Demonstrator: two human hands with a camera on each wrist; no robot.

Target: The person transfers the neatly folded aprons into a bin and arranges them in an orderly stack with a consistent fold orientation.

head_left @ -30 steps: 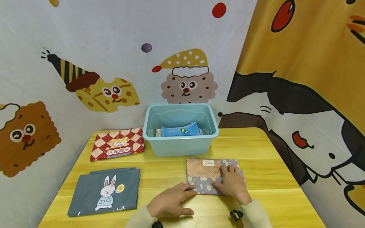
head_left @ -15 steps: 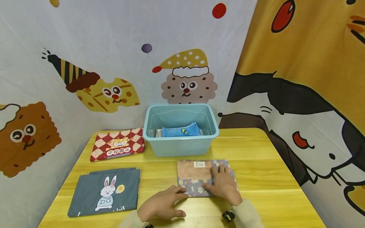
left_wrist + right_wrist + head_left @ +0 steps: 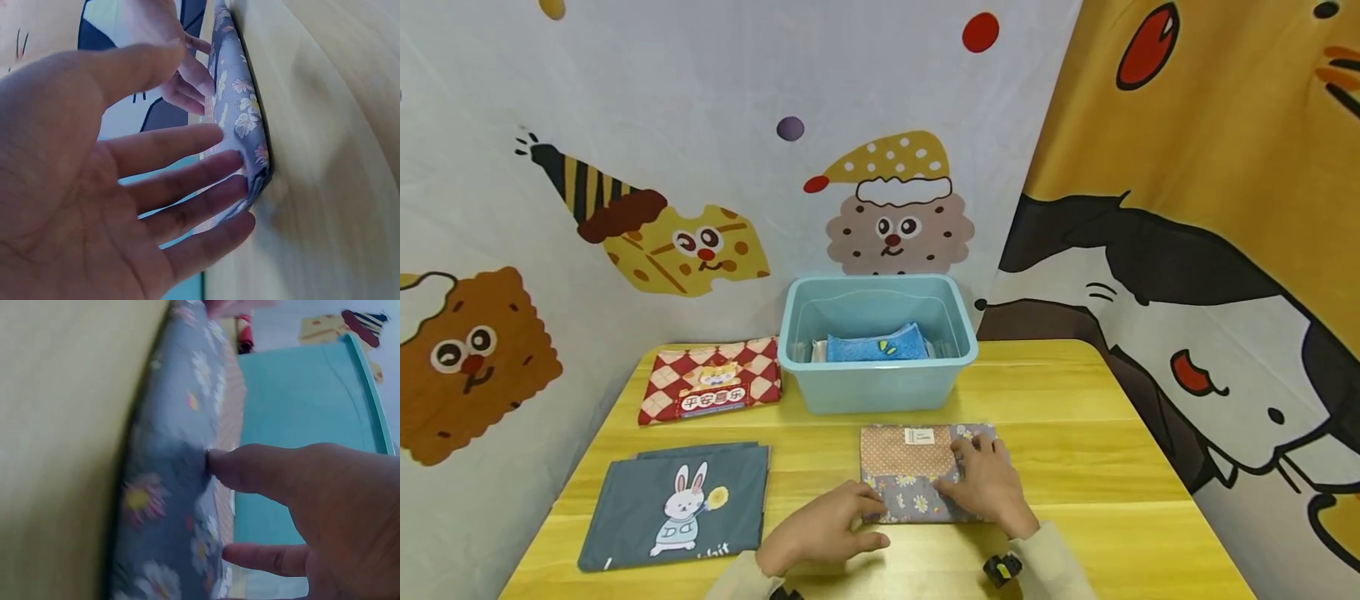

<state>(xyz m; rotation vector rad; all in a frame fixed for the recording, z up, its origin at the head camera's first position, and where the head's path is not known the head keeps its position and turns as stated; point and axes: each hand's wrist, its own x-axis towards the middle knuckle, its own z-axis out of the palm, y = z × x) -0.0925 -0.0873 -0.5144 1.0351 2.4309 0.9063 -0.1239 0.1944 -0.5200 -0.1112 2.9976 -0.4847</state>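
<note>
A folded grey floral cloth (image 3: 917,502) with a peach polka-dot panel and a white label lies flat on the table in the head view. My right hand (image 3: 991,486) rests on its right part, fingers spread, with the thumb and fingertips pressing the fabric. At the lower left corner of the cloth is my left hand (image 3: 829,527); its fingertips touch the edge and the thumb stands apart. The left wrist view shows those fingers (image 3: 187,181) nearly straight against the floral edge. In the right wrist view the thumb (image 3: 269,469) touches the floral top.
A light blue bin (image 3: 880,390) stands behind the cloth, holding a blue plush-looking bundle (image 3: 880,343). To the left lie a folded dark teal rabbit-print cloth (image 3: 625,508) and a red checked one (image 3: 658,392). A cartoon-printed curtain hangs behind the wooden table (image 3: 1105,433).
The floral cloth has slid left and slightly toward me, with both hands moving along with it. The bin and the other two cloths stay in place.
</note>
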